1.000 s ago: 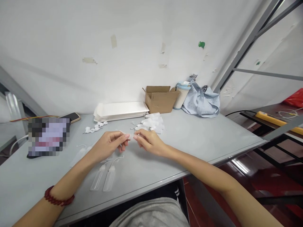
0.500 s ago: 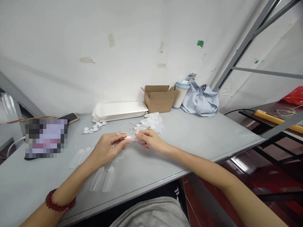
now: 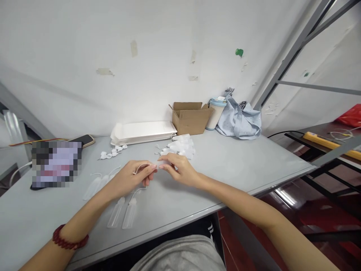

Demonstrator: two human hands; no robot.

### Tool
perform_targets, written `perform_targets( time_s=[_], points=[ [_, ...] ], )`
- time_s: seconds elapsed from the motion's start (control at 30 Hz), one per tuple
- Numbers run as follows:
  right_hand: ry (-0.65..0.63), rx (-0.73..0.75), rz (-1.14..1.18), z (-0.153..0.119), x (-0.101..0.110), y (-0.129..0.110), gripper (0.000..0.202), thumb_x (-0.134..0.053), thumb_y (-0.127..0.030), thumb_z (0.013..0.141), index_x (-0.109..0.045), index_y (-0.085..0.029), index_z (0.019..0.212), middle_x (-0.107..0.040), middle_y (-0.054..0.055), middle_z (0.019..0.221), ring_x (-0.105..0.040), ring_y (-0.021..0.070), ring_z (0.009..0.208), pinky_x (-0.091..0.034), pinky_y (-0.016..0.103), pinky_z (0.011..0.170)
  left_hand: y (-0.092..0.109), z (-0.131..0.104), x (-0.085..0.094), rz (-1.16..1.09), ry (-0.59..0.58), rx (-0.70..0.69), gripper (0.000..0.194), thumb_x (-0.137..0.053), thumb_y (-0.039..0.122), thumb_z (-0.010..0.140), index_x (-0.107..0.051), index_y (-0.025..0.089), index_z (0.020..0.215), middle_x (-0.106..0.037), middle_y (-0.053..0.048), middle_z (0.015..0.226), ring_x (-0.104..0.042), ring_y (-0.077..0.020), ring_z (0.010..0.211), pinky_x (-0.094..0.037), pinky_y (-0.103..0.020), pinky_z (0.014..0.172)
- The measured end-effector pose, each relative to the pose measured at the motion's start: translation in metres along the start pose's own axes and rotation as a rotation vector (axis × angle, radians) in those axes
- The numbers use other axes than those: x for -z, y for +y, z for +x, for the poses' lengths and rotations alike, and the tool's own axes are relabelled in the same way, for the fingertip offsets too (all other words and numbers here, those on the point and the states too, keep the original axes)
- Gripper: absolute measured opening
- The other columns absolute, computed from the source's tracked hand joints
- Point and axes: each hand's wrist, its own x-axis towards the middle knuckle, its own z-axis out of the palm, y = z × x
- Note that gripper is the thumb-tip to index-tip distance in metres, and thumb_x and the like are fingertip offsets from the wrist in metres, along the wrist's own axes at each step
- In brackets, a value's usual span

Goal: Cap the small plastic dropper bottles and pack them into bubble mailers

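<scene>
My left hand (image 3: pixel 137 175) pinches a small white piece with a thin pale cord (image 3: pixel 138 167) looping over its fingers. Just right of it, my right hand (image 3: pixel 180 169) has thumb and forefinger apart, with nothing clear between them. Two clear flat tubes (image 3: pixel 129 215) lie nearer the table's front edge, one with a curved cord. More translucent tubes (image 3: pixel 94 186) with cords rest left of my left forearm. Beyond my right hand is a pile of white pieces (image 3: pixel 183 145). A short row of small white pieces (image 3: pixel 114 151) lies farther left.
A white flat stack (image 3: pixel 143 131), an open cardboard box (image 3: pixel 189 120), a lidded cup (image 3: pixel 216 114) and a light blue cloth bag (image 3: pixel 239 120) stand along the wall. At the left lie a blurred-out item (image 3: pixel 56 163) and a phone (image 3: pixel 87 140). The grey table's (image 3: pixel 239 165) front edge is near me.
My right fingers have come off the clear piece between the hands and spread apart. My left hand has turned slightly, and the cord now shows over its fingers.
</scene>
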Motion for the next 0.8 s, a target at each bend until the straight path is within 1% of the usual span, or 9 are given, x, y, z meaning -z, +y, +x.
perform_targets(
  time_s=[0.07, 0.13, 0.27, 0.37, 0.47, 0.53, 0.6, 0.7, 0.8],
  points=[
    [-0.031, -0.038, 0.032, 0.0, 0.001, -0.001, 0.021, -0.048, -0.03, 0.092, -0.061, -0.014, 0.093, -0.06, 0.004, 0.078, -0.048, 0.0113, 0.064, -0.039, 0.024, 0.06, 0.001, -0.001, 0.0, 0.058, 0.008, -0.011, 0.041, -0.044, 0.047, 0.089, -0.056, 0.018, 0.063, -0.058, 0.002, 0.054, -0.055, -0.0127, 0.055, -0.042, -0.023, 0.057],
    [-0.069, -0.146, 0.102, 0.002, 0.003, -0.004, 0.022, -0.045, -0.03, 0.093, -0.059, -0.016, 0.083, -0.056, 0.0, 0.071, -0.046, 0.0103, 0.061, -0.036, 0.023, 0.058, 0.002, -0.002, -0.003, 0.127, 0.038, -0.05, 0.042, -0.043, 0.046, 0.089, -0.053, 0.018, 0.059, -0.056, 0.002, 0.051, -0.051, -0.0116, 0.052, -0.039, -0.022, 0.053],
    [-0.158, -0.443, 0.321, 0.006, 0.006, -0.004, 0.039, -0.045, -0.037, 0.093, -0.041, -0.018, 0.059, -0.035, -0.006, 0.052, -0.034, 0.0073, 0.048, -0.029, 0.022, 0.049, -0.006, -0.002, -0.014, 0.421, 0.204, -0.302, 0.039, -0.041, 0.037, 0.092, -0.049, 0.018, 0.058, -0.051, 0.002, 0.052, -0.044, -0.0108, 0.049, -0.034, -0.023, 0.051],
    [-0.22, -0.669, 0.548, 0.007, 0.006, 0.0, 0.044, -0.049, -0.044, 0.09, -0.033, -0.02, 0.057, -0.028, -0.008, 0.049, -0.025, 0.0053, 0.041, -0.023, 0.02, 0.041, -0.017, 0.0, -0.021, 0.631, 0.302, -0.463, 0.034, -0.037, 0.031, 0.093, -0.056, 0.018, 0.069, -0.053, 0.0, 0.059, -0.044, -0.0122, 0.05, -0.031, -0.025, 0.05],
    [-0.228, -0.785, 0.674, 0.009, 0.006, 0.0, 0.044, -0.052, -0.045, 0.089, -0.03, -0.021, 0.059, -0.023, -0.01, 0.049, -0.02, 0.0044, 0.039, -0.018, 0.019, 0.037, -0.019, 0.002, -0.022, 0.667, 0.333, -0.483, 0.033, -0.036, 0.03, 0.094, -0.059, 0.017, 0.075, -0.055, -0.001, 0.062, -0.046, -0.0128, 0.051, -0.032, -0.025, 0.05],
    [-0.201, -0.742, 0.641, 0.009, 0.007, -0.003, 0.043, -0.05, -0.044, 0.09, -0.03, -0.021, 0.058, -0.025, -0.009, 0.049, -0.023, 0.005, 0.039, -0.02, 0.02, 0.037, -0.014, 0.002, -0.02, 0.576, 0.317, -0.423, 0.033, -0.039, 0.034, 0.093, -0.058, 0.018, 0.071, -0.055, 0.0, 0.061, -0.046, -0.0123, 0.052, -0.033, -0.023, 0.051],
    [-0.166, -0.593, 0.499, 0.009, 0.007, -0.007, 0.039, -0.048, -0.04, 0.091, -0.039, -0.019, 0.06, -0.032, -0.008, 0.051, -0.03, 0.0064, 0.043, -0.026, 0.021, 0.041, -0.007, 0.001, -0.016, 0.421, 0.25, -0.287, 0.038, -0.041, 0.04, 0.092, -0.055, 0.018, 0.065, -0.054, 0.001, 0.057, -0.047, -0.0116, 0.052, -0.036, -0.022, 0.051],
    [-0.123, -0.304, 0.228, 0.007, 0.007, -0.011, 0.025, -0.047, -0.032, 0.092, -0.058, -0.016, 0.076, -0.051, -0.002, 0.062, -0.041, 0.0086, 0.054, -0.033, 0.022, 0.052, 0.0, 0.0, -0.009, 0.175, 0.112, -0.072, 0.045, -0.039, 0.048, 0.091, -0.054, 0.018, 0.061, -0.056, 0.001, 0.053, -0.052, -0.0121, 0.051, -0.04, -0.021, 0.051],
    [-0.096, -0.14, 0.107, 0.005, 0.007, -0.011, 0.02, -0.046, -0.029, 0.092, -0.062, -0.016, 0.089, -0.061, 0.002, 0.078, -0.048, 0.0106, 0.065, -0.037, 0.023, 0.06, 0.001, -0.001, -0.006, 0.002, 0.0, 0.02, 0.044, -0.04, 0.051, 0.09, -0.058, 0.017, 0.068, -0.06, 0.0, 0.058, -0.057, -0.0135, 0.052, -0.045, -0.024, 0.054]
  ],
)
